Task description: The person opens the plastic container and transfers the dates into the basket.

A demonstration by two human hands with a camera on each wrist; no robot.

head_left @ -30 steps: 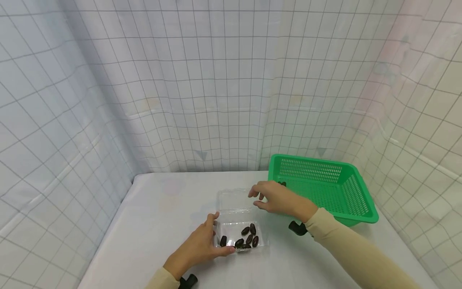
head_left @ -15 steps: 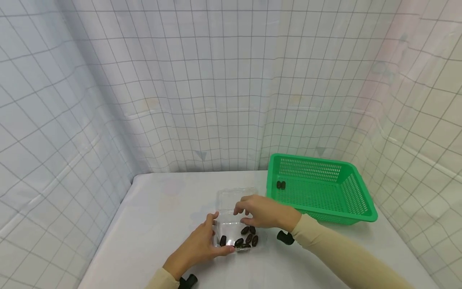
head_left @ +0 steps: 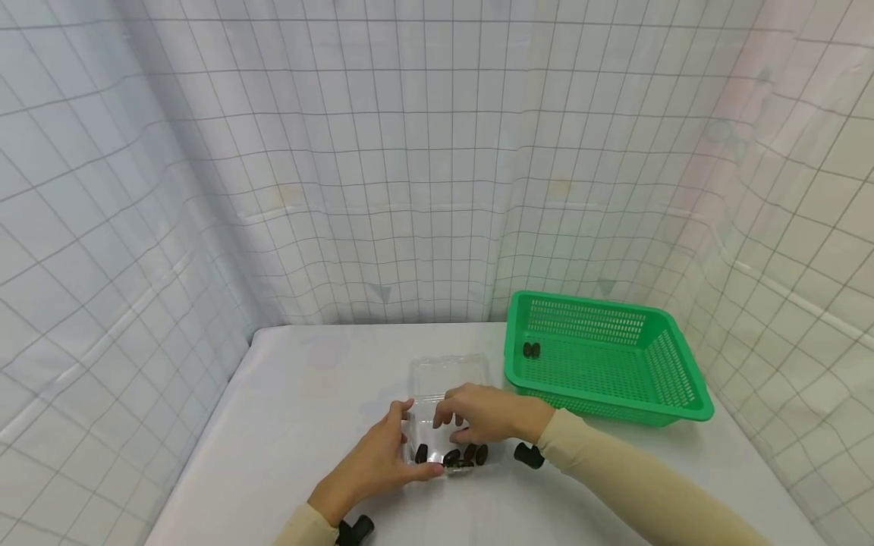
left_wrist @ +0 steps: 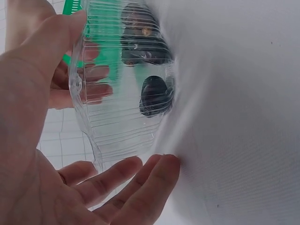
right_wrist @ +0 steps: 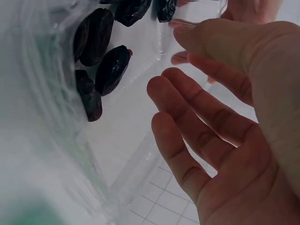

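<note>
A clear plastic clamshell container (head_left: 415,432) stands on the table, its lid (head_left: 447,370) folded back away from me. Several dark, wrinkled dates (head_left: 451,457) lie in it, mostly along the near side and right. My left hand (head_left: 372,464) holds its near left corner, thumb at the front rim and fingers along the left side. Through the ribbed wall, a lone date (left_wrist: 153,96) shows in the left wrist view. My right hand (head_left: 485,413) hovers over the container, fingers loosely bent and holding nothing. Close to its fingertips in the right wrist view lies a date (right_wrist: 113,70).
A green perforated basket (head_left: 614,305) stands at the back right, with two dates (head_left: 531,349) in its left end. White cloth covers the table (head_left: 307,379). White gridded curtains (head_left: 410,167) hang behind and at both sides.
My right hand has moved left and toward me, from beside the basket to over the container, and now hides some of the dates there. My left hand has stayed in place.
</note>
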